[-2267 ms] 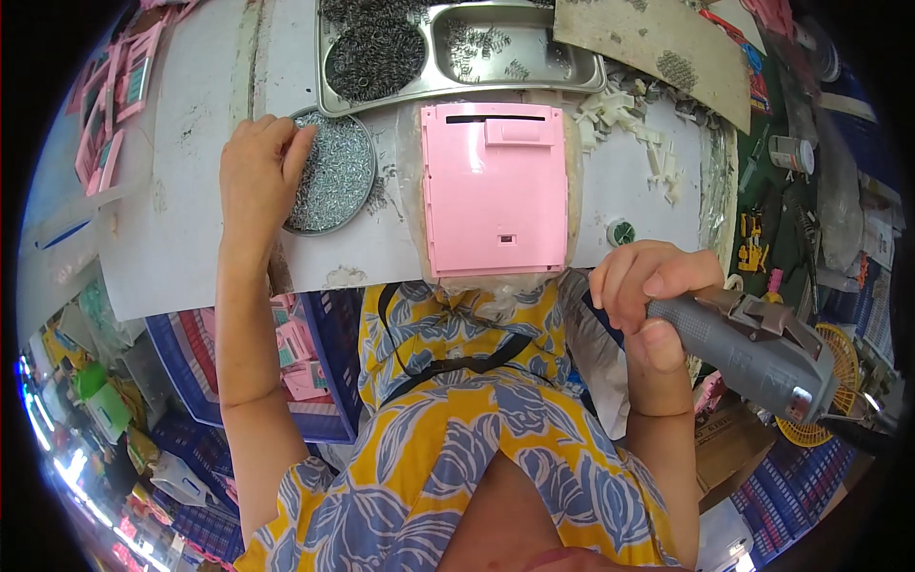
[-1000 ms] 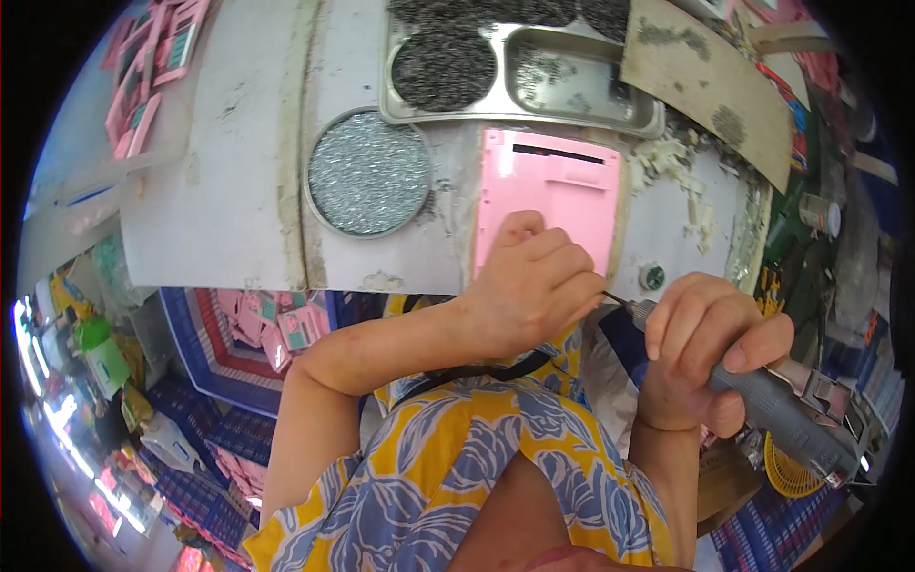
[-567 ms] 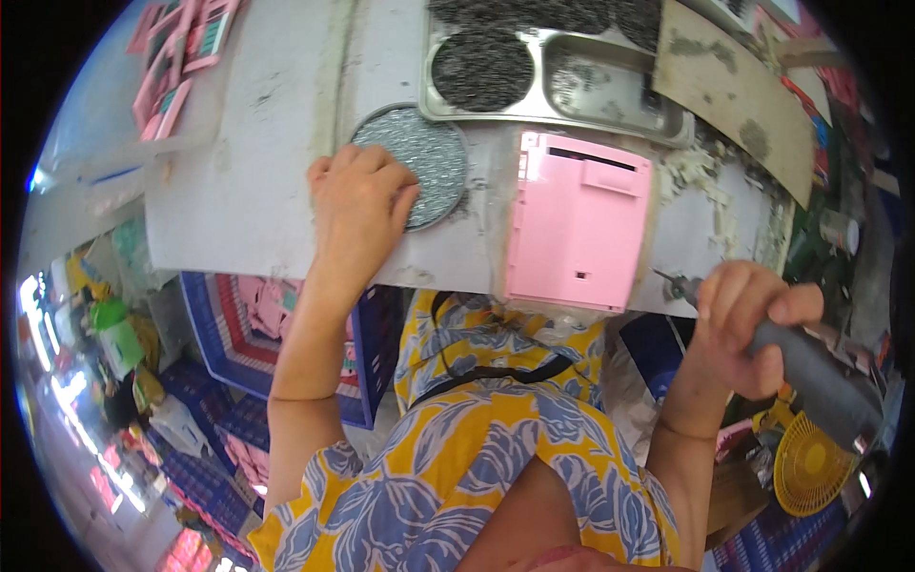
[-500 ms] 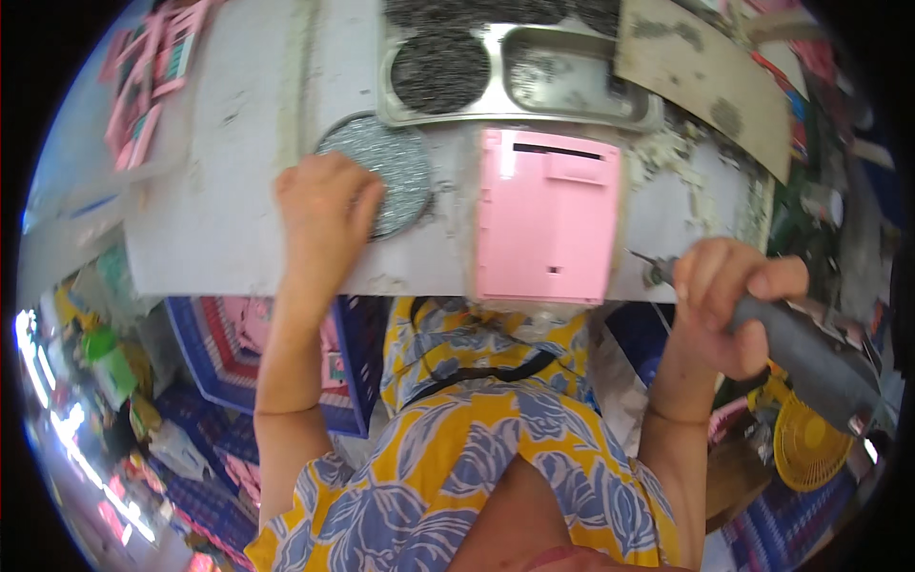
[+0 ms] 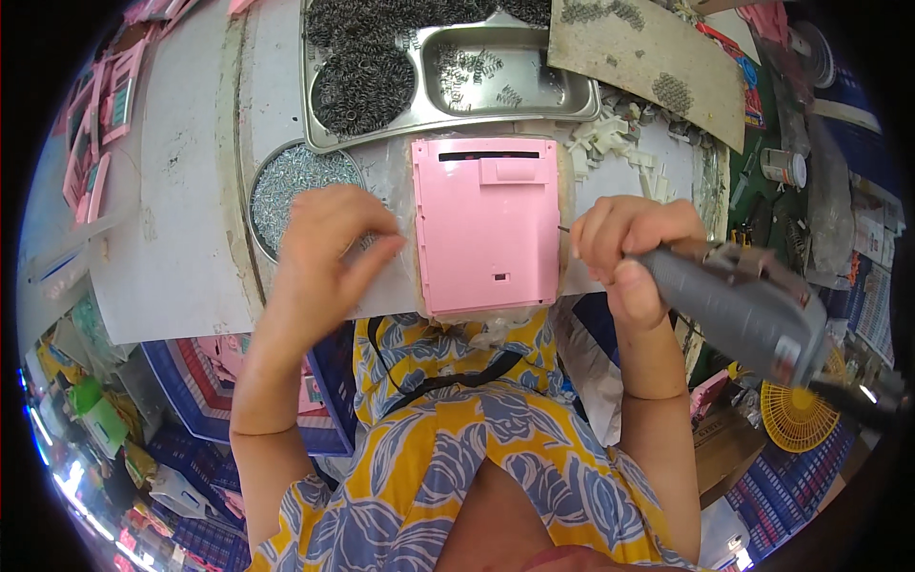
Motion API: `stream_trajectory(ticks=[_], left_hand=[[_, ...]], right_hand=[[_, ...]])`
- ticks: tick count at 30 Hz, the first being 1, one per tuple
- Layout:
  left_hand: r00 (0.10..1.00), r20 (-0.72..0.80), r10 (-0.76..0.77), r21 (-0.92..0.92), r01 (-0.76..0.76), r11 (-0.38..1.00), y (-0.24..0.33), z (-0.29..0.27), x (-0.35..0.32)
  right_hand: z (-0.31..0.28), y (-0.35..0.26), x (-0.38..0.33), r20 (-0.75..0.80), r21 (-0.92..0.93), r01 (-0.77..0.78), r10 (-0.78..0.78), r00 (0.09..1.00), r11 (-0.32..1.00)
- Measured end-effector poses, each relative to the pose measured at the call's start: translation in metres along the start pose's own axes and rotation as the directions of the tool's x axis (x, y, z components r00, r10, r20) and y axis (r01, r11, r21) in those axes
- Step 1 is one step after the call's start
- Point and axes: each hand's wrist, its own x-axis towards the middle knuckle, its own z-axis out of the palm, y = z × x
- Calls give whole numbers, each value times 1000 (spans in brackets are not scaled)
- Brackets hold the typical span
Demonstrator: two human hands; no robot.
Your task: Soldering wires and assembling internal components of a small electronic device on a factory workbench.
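Note:
My left hand (image 5: 334, 238) is over the right side of a round dish of small silvery screws (image 5: 300, 181). Its fingers are curled, with the thumb pointing toward the pink panel; whatever lies in the fingers is hidden. My right hand (image 5: 624, 243) grips a dark grey electric screwdriver (image 5: 739, 310), its thin bit pointing left beside the panel's right edge. Between the hands lies a flat pink plastic panel (image 5: 486, 214) with a dark slot along its far end and a small square hole near its front. It rests on a plastic-wrapped pad at the table's front edge.
Beyond the panel stands a metal tray (image 5: 419, 119) with heaps of small dark springs. A stained board (image 5: 658, 71) overlaps its right end. White plastic pieces (image 5: 610, 138) lie behind my right hand. Pink frames (image 5: 119, 100) sit far left. A blue crate (image 5: 200, 405) is below the table's edge.
My left hand has shifted right across the screw dish, toward the panel. My right hand has brought the screwdriver closer to the panel's right edge. The whole view has swung slightly.

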Motion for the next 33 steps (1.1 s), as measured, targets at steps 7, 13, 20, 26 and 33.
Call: stream_trajectory(ticks=[7, 13, 20, 26, 33], left_hand=[[945, -96, 312, 7, -313, 950, 31, 63, 14], [939, -148, 312, -134, -331, 934, 35, 79, 26], [928, -170, 331, -229, -364, 903, 34, 81, 38], [915, -307, 261, -10, -277, 961, 20, 59, 43], [956, -236, 175, -138, -211, 968, 1, 46, 40]], right_hand=[[1, 1, 3, -18, 10, -15, 15, 1000, 1000], [7, -47, 29, 47, 198, 70, -81, 996, 978], [15, -41, 32, 45, 177, 67, -76, 996, 982], [5, -22, 49, -66, 51, 93, -89, 994, 994], [-19, 32, 64, -61, 8, 79, -78, 995, 997]])
